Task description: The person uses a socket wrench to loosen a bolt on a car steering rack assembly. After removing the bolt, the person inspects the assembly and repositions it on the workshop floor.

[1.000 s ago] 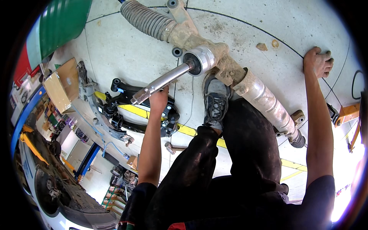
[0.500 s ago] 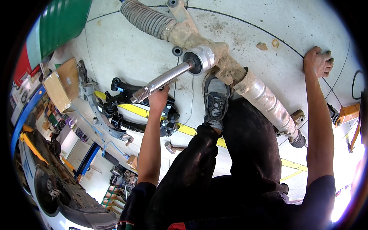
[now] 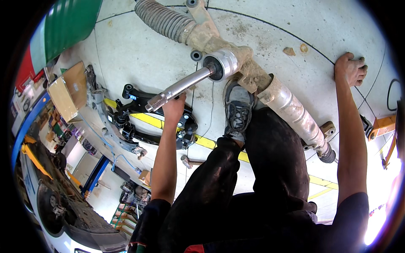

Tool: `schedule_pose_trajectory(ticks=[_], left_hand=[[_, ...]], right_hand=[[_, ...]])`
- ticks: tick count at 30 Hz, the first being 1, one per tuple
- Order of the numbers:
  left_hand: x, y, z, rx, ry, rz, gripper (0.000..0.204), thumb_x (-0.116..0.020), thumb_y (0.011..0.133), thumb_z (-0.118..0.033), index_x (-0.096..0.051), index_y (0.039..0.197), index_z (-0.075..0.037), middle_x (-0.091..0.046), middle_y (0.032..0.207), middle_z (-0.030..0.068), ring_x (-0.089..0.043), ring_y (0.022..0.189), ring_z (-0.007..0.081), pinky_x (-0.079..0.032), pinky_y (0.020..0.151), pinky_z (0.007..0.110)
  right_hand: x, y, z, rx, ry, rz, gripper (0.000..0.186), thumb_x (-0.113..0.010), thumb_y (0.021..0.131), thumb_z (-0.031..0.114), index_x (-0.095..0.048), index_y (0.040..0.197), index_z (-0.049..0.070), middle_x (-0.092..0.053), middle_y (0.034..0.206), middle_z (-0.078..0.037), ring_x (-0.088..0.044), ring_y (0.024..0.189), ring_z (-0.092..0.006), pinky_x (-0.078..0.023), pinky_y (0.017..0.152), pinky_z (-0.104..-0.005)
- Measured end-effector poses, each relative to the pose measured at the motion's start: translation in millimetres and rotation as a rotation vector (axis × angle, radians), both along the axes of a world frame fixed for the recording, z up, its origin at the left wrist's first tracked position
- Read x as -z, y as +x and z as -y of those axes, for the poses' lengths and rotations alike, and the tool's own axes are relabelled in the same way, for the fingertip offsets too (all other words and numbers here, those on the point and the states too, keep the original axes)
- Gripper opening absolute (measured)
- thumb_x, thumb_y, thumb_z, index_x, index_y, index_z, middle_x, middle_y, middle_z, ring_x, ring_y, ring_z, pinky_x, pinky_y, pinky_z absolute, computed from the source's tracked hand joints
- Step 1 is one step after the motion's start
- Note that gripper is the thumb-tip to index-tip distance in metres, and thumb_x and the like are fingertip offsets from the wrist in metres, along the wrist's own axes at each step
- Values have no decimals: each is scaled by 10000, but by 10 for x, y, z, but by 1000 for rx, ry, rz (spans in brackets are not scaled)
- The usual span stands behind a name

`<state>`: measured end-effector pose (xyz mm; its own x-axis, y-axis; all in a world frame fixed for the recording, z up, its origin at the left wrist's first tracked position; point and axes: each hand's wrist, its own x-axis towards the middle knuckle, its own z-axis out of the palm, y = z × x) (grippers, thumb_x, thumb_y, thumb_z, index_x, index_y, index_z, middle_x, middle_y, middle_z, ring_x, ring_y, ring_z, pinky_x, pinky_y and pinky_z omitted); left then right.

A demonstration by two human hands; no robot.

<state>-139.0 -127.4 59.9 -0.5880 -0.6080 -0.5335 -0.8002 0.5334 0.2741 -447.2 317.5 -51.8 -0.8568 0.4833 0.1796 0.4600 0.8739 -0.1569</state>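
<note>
Left to right; ribbed bellows, top left of centre, sits on the cast housing of a dirty rack-like assembly; splined shaft stands joined to the silver collar at upper centre, and the collar sits against the housing; dented tube, right of centre, carries a small dark boot at its lower end; so the main pieces look assembled, work perhaps mid-course; what is left cannot be told from this view.

Left hand, left of centre, is under the shaft's splined end; most fingers hidden behind the metal, so cannot tell whether they close on it; shoe, centre, has its toe close by the housing, contact unclear; right hand, upper right, rests on the pale floor, fingers bent and fairly close together, nothing seen in them, underside hidden.

Orientation: shaft's splined end points lower left, its long axis climbing rightward to the collar; the assembly's long axis slants from bellows at upper left, past centre, to the boot at lower right, roughly crosswise to the shaft.
</note>
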Motion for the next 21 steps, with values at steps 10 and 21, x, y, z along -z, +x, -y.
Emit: schedule_pose_trajectory(ticks=[10, 21], left_hand=[[-20, -31, -12, -33, 34, -9, 194, -593, 826, -105, -690, 962, -6, -654, 697, 85, -564, 581, 117, -445, 569, 274], [38, 0, -2, -87, 96, -82, 187, -574, 852, -88, -671, 983, 5, -692, 787, 84, -627, 662, 128, -491, 634, 263]], right_hand=[[51, -3, -32, 3, -20, -41, 648, -396, 881, 438, -341, 1440, 115, -251, 1512, -186, -169, 1423, -323, -112, 1134, -481], [27, -3, -14, 5, -18, -29, 648, -399, 879, 443, -348, 1432, 107, -251, 1510, -189, -166, 1425, -320, -116, 1135, -479]])
